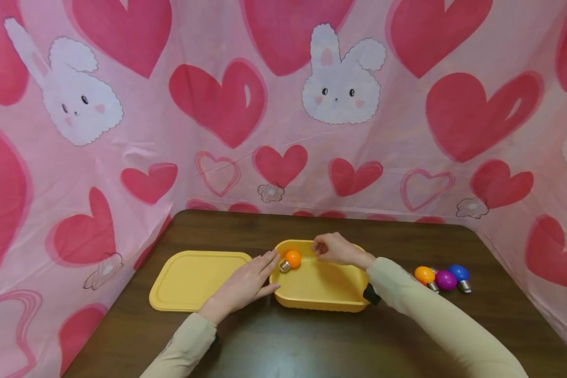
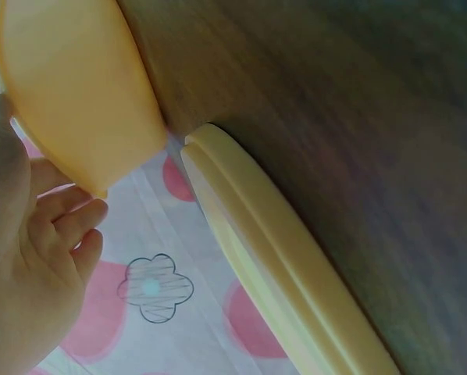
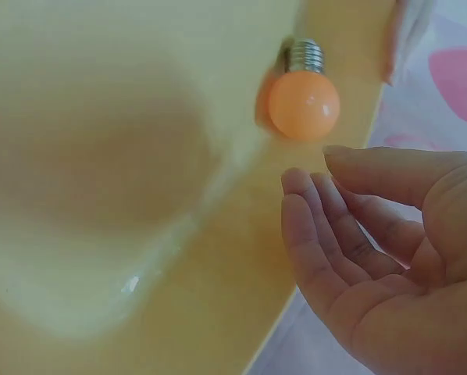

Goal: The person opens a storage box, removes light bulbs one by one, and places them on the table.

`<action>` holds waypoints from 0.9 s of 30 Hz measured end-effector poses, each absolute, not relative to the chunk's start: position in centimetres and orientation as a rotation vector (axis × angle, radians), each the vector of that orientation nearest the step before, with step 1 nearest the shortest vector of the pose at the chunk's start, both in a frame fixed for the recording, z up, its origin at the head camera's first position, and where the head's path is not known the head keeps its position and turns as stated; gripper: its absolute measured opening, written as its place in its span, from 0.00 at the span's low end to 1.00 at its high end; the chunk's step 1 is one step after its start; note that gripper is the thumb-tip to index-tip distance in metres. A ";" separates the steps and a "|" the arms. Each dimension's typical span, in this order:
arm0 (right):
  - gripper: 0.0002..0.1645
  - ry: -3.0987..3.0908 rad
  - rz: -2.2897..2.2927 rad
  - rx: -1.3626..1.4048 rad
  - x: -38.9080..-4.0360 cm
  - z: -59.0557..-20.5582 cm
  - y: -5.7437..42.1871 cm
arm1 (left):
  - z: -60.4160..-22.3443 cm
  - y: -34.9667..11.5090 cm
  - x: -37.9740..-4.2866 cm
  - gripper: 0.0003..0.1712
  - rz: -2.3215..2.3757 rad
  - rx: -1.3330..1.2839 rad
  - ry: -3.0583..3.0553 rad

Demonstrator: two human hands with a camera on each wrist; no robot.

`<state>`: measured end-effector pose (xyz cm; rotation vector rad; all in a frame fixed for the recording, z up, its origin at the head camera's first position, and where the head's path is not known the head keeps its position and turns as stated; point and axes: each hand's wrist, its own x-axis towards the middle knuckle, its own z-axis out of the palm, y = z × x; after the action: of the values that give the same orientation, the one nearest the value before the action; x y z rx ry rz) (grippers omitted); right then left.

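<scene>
A yellow plastic box [image 1: 319, 304] sits without its lid on the table. Inside, close to its left wall, lies an orange light bulb [image 1: 293, 258] with a silver screw base, large in the right wrist view as well. My left hand [image 1: 248, 283] is at the box's left end, its fairly straight fingers touching the rim; the left wrist view has the fingers beside the box's outer wall [image 2: 77, 78]. Over the back of the box is my right hand [image 1: 337, 249]. Its fingers bend loosely, thumb apart from them, holding nothing, just beside the bulb [image 3: 304, 105] in the right wrist view.
Left of the box lies a flat yellow lid [image 1: 198, 275]. To the right, an orange bulb [image 1: 424, 274], a purple bulb [image 1: 446, 280] and a blue bulb [image 1: 459, 272] lie grouped on the dark wood table [image 1: 283, 346]. A pink heart-print cloth [image 1: 283, 121] hangs behind the table.
</scene>
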<state>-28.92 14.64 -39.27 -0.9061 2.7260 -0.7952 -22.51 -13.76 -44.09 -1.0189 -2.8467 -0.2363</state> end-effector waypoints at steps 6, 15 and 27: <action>0.10 2.741 -0.743 -0.955 -29.2 -39.7 13.3 | -44.1 -13.8 -22.6 0.43 -0.233 -1.022 -2.845; 0.13 2.751 -0.694 -0.998 -29.5 -40.3 11.6 | -44.2 -13.9 -22.7 0.44 -0.211 -1.027 -2.836; 0.14 2.766 -0.640 -1.021 -29.6 -40.6 10.3 | -44.1 -13.9 -22.8 0.44 -0.191 -1.040 -2.833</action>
<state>-29.57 10.27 -40.61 -1.0211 2.7658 -0.6404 -22.84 -13.90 -44.11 -1.0396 -2.8327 -0.1909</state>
